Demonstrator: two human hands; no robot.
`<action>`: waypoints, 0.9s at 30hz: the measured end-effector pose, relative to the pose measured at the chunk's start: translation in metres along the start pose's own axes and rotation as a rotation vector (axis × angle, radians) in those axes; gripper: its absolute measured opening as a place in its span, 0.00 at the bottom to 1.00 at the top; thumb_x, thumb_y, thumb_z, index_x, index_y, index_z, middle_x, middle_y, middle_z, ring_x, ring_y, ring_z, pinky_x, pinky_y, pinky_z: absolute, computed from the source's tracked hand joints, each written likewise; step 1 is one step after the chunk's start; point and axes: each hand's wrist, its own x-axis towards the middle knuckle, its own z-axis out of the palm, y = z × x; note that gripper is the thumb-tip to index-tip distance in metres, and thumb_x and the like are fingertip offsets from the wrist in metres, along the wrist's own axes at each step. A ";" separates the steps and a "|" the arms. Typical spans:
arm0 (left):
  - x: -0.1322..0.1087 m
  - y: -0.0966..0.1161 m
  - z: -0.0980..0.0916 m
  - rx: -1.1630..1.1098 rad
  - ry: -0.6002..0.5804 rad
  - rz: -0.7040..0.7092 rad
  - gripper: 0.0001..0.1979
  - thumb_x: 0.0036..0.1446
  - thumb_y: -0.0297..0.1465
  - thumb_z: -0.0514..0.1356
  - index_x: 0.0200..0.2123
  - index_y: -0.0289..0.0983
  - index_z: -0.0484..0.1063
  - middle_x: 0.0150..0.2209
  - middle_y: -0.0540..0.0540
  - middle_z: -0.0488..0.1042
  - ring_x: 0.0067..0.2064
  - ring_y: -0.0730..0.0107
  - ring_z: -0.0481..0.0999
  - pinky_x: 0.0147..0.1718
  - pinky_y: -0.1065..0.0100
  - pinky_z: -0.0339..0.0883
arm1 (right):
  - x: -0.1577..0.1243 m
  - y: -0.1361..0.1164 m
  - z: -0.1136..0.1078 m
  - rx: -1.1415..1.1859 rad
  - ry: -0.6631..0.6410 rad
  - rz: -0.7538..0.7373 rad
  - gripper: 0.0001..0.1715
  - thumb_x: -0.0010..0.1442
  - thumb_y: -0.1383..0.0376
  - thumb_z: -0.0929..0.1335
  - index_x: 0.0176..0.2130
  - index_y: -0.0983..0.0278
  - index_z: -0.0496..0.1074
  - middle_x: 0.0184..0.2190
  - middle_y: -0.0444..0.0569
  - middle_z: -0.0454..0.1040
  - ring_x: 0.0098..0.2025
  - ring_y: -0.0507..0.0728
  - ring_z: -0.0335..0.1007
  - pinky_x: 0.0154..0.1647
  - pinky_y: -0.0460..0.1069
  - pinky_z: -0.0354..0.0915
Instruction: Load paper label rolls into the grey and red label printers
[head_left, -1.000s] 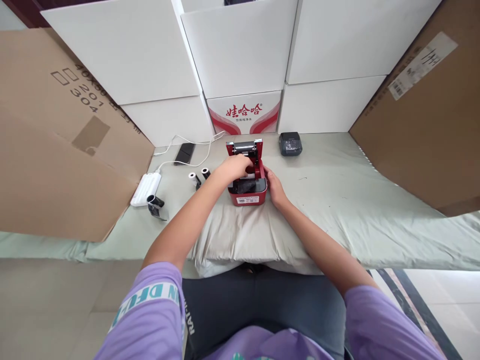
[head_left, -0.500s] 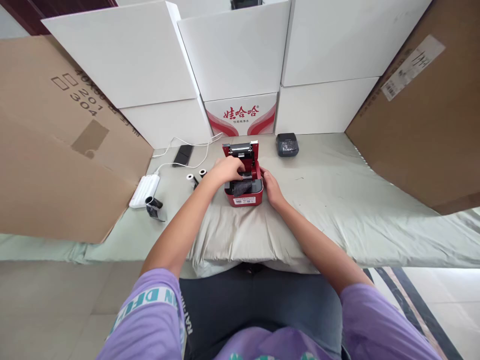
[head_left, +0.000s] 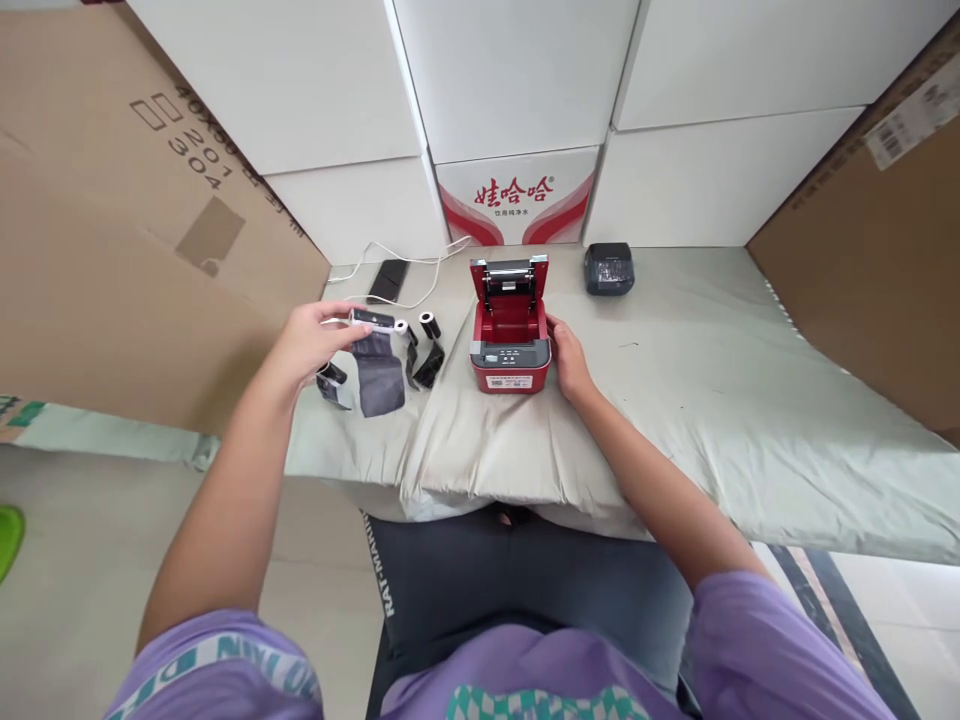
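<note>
A red receipt printer with a dark grey front panel stands on the cloth-covered surface, its lid tipped up and back. The red paper compartment shows no roll inside. My right hand is held against the printer's right side, its fingers partly hidden by the wrist and the casing. To the left, my left hand grips a paper roll with a dark outer face, thumb in front. A dark strip hangs from that roll. Close beside it are two smaller paper rolls, one with a white end, with dark tails.
Another dark roll lies below my left wrist. A black phone and a white cable lie behind. Farther right sits a small black device. White boxes line the back, with brown cardboard at the left side.
My left hand has come out of the printer's compartment and moved left, carrying the paper roll with its dark strip. My right hand stays at the printer's side. The view has shifted slightly.
</note>
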 end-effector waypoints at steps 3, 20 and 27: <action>0.010 -0.025 -0.011 0.267 0.001 -0.118 0.28 0.40 0.37 0.75 0.48 0.38 0.84 0.28 0.48 0.82 0.30 0.61 0.81 0.30 0.66 0.73 | 0.000 0.000 0.000 -0.013 0.003 -0.001 0.42 0.67 0.33 0.65 0.63 0.56 0.75 0.68 0.51 0.76 0.70 0.67 0.71 0.73 0.64 0.67; 0.058 -0.061 0.029 0.642 -0.107 0.260 0.37 0.54 0.45 0.68 0.67 0.42 0.76 0.61 0.40 0.82 0.59 0.44 0.80 0.61 0.53 0.71 | -0.001 -0.004 0.000 -0.015 0.008 0.025 0.43 0.64 0.30 0.65 0.62 0.56 0.76 0.67 0.51 0.76 0.70 0.66 0.71 0.73 0.63 0.67; 0.066 -0.059 0.055 0.089 -0.170 0.224 0.43 0.49 0.50 0.70 0.65 0.30 0.77 0.56 0.34 0.84 0.58 0.45 0.82 0.63 0.50 0.72 | 0.001 0.001 0.000 -0.025 0.001 0.026 0.42 0.66 0.31 0.64 0.62 0.56 0.75 0.67 0.51 0.76 0.70 0.65 0.71 0.73 0.62 0.68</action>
